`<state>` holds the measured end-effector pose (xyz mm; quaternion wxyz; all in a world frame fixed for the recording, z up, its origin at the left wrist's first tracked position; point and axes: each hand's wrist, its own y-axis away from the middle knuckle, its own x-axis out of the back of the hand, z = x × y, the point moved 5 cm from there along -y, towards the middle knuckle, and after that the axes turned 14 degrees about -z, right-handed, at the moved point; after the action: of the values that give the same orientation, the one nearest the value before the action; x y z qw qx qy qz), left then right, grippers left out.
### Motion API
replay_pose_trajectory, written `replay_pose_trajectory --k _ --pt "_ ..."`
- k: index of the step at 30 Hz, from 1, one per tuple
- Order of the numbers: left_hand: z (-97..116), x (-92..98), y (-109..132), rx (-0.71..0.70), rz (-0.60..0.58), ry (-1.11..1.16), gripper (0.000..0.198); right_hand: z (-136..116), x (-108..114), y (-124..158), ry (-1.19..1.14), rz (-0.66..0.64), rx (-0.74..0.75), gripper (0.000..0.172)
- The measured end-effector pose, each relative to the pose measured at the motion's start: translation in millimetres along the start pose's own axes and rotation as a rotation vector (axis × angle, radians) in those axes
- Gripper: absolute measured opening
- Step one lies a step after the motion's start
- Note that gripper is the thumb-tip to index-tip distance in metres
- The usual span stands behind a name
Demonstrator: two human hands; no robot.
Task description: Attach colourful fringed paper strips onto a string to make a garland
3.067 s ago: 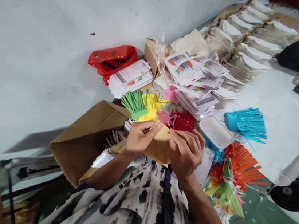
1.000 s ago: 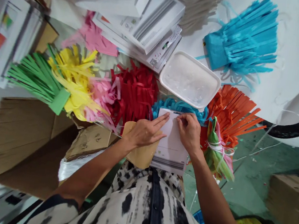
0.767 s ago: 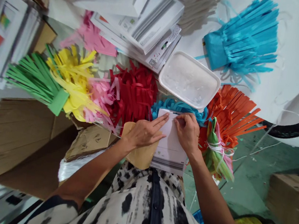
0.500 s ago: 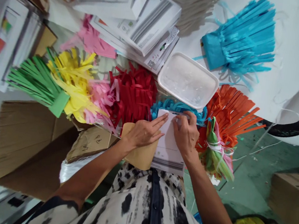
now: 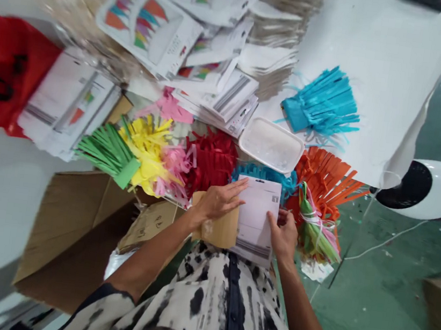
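In front of my body lies a pile of white printed cards (image 5: pixel 255 224) with a hanging slot at the top. My left hand (image 5: pixel 221 202) rests flat at its left side, fingers stretched over the edge and holding nothing. Beneath that hand is a curved piece of brown card (image 5: pixel 222 231). At the right edge of the pile is my right hand (image 5: pixel 283 232), its thumb on the top card and its other fingers curled by the side. Blue fringed paper (image 5: pixel 250 170) shows just behind the cards. A white plastic tray (image 5: pixel 290 167) stands beyond that.
Green (image 5: pixel 104 150), yellow (image 5: pixel 145 149) and red fringed paper (image 5: pixel 215 159) lie to the left; orange fringe (image 5: pixel 325 173) and a tied bundle (image 5: pixel 318 226) lie right. Farther back are a blue tassel (image 5: pixel 321 105) and packed cards (image 5: pixel 145 22). An open carton (image 5: pixel 67 220) stands lower left.
My right hand has moved from the upper part of the white cards down to their right edge, uncovering the slot. My left hand stays over the left edge. The camera view has shifted.
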<state>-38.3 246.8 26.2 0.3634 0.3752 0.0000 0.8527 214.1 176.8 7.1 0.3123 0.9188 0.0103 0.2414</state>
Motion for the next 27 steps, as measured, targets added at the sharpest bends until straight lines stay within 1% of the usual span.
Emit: replay_pose_trajectory --k 2,4,5,7,8,10,12,14,16,17,19,20,21,22,24,25,27 --pt "-7 30.8 9 0.041 0.123 0.037 0.051 -1 -1 3 -0.208 -0.093 -0.013 0.064" --pt "-20 66.2 18 0.134 0.224 0.015 0.045 -7 -2 12 -0.377 -0.214 -0.022 0.062" --pt "-27 82.6 20 0.182 0.242 -0.031 0.045 -11 0 18 -0.441 -0.254 -0.027 0.060" --pt "-40 110.1 20 0.247 0.249 -0.135 0.046 -22 7 31 -0.528 -0.266 -0.027 0.056" --pt "-45 119.9 16 0.256 0.239 -0.169 0.047 -29 11 37 -0.558 -0.251 -0.017 0.055" --pt "-50 130.6 6 0.248 0.204 -0.200 0.050 -42 18 47 -0.608 -0.228 0.011 0.052" --pt "-44 133.7 -5 0.212 0.199 -0.195 0.052 -54 23 54 -0.653 -0.227 0.030 0.052" --pt "-26 135.0 -12 0.156 0.277 -0.122 0.057 -64 24 58 -0.669 -0.232 0.052 0.051" --pt "0 135.0 -12 0.091 0.374 0.104 0.065 -74 23 61 -0.652 -0.239 0.094 0.049" --pt "12 133.0 -11 0.066 0.386 0.283 0.068 -78 21 62 -0.640 -0.244 0.119 0.047" --pt "37 122.6 -11 0.030 0.277 0.655 0.077 -85 17 64 -0.624 -0.262 0.160 0.044" --pt "47 117.3 -10 0.040 0.215 0.751 0.078 -87 15 65 -0.616 -0.273 0.177 0.043" --pt "54 112.8 -9 0.071 0.171 0.806 0.074 -90 14 66 -0.606 -0.283 0.191 0.042" --pt "58 109.0 -6 0.115 0.147 0.831 0.067 -92 13 68 -0.591 -0.298 0.201 0.042" --pt "57 103.1 -1 0.207 0.141 0.852 0.051 -97 12 69 -0.559 -0.332 0.221 0.041" --pt "55 100.4 1 0.237 0.140 0.871 0.047 -100 13 69 -0.548 -0.342 0.234 0.041" --pt "52 95.4 5 0.252 0.115 0.923 0.043 -109 17 68 -0.546 -0.334 0.268 0.042"
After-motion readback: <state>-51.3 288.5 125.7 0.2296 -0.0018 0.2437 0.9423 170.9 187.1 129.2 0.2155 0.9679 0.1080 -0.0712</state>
